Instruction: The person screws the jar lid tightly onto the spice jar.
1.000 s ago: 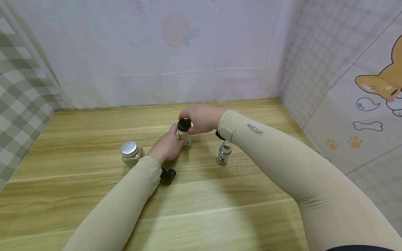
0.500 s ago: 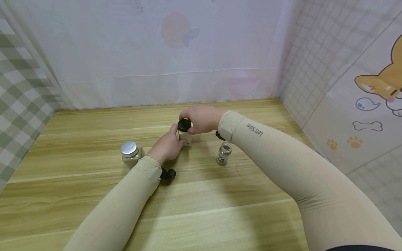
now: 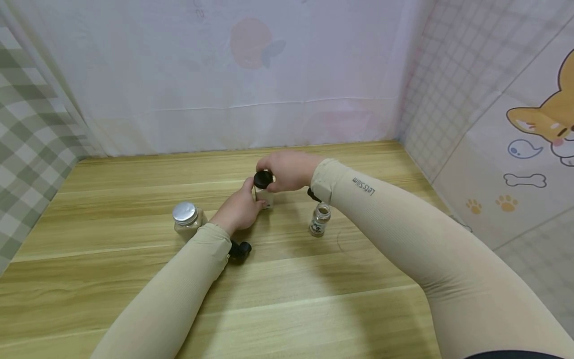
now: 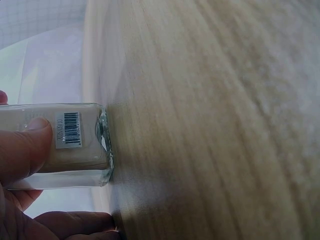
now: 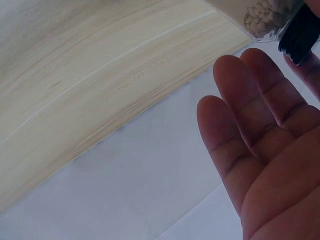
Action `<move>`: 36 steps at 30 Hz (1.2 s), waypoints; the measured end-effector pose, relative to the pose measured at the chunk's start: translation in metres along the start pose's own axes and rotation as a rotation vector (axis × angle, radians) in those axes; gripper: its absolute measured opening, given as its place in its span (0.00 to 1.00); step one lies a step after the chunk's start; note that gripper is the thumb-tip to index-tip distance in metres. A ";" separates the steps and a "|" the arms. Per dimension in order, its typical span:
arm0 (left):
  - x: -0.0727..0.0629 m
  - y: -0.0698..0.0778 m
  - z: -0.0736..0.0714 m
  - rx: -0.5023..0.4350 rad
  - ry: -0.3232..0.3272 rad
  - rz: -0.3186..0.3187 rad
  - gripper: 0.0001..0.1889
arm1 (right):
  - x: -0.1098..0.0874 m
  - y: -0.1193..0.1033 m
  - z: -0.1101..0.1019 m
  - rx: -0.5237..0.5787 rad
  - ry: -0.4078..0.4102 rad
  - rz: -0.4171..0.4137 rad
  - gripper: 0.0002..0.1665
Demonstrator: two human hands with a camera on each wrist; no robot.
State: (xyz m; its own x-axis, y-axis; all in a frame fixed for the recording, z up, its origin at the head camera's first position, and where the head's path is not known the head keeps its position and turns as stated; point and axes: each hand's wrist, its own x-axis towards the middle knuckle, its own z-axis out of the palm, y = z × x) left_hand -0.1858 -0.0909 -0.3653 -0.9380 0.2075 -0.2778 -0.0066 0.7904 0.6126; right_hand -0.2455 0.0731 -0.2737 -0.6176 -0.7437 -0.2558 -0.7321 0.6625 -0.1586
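Person's at a wood table (image 3: pixel 287 304), both hands busy w/ one clear glass jar (image 4: pixel 82 157). It stands upright btwn the hands, abt mid-table & twd the back edge. L hand (image 3: pixel 239 208) grips it round the body: thumb on the face next to a barcode sticker (image 4: pixel 71 129), fingers round the other side, a couple down by the tabletop. R hand (image 3: pixel 289 170), opp side & higher, pinches the black lid (image 3: pixel 263 179); three of its fingers stick out, apart fr the glass. Lid's on top of the jar; can't tell if it's loose or tight. Pale lumps (image 5: pixel 260 17) show thru the glass by the lid.

To the L, well apart fr the hands, a squarish jar (image 3: pixel 186 228) w/ a silvery lid (image 3: pixel 185 212) stands upright, partly behind the L sleeve (image 3: pixel 166 294). To the R a small jar (image 3: pixel 317 225), printed label, brownish stuff inside, stands near the R sleeve (image 3: pixel 381 199), which has dark lettering. Both sleeves pale beige. Black gadget (image 3: pixel 239 252) at the L wrist.

Behind: whitish backdrop (image 3: pixel 179 75) w/ a faint fruit print (image 3: pixel 250 42). Far L, green-&-white check cloth (image 3: pixel 36 124). R wall has a grid pattern, cartoon dog (image 3: pixel 556 112), bone (image 3: pixel 525 180) & paw prints (image 3: pixel 507 202)
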 end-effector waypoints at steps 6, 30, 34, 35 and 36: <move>0.000 0.001 0.000 0.003 -0.006 -0.006 0.38 | -0.001 0.000 0.000 -0.007 -0.006 0.022 0.27; -0.001 0.000 0.000 0.000 0.001 -0.004 0.37 | 0.002 -0.003 0.000 -0.010 -0.017 0.015 0.22; -0.001 0.000 0.000 -0.001 0.002 -0.007 0.37 | 0.003 -0.002 0.001 -0.002 -0.026 0.030 0.22; -0.001 0.001 0.000 -0.001 0.002 -0.008 0.37 | 0.003 -0.002 0.001 0.000 -0.026 0.031 0.21; -0.001 0.001 0.000 0.000 0.003 -0.009 0.37 | 0.003 -0.002 0.001 0.004 -0.026 0.032 0.21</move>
State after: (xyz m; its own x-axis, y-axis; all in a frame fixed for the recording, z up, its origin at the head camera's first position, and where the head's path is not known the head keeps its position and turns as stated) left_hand -0.1854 -0.0906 -0.3646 -0.9389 0.1990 -0.2809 -0.0147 0.7920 0.6104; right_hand -0.2454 0.0692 -0.2755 -0.6327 -0.7197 -0.2859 -0.7110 0.6862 -0.1541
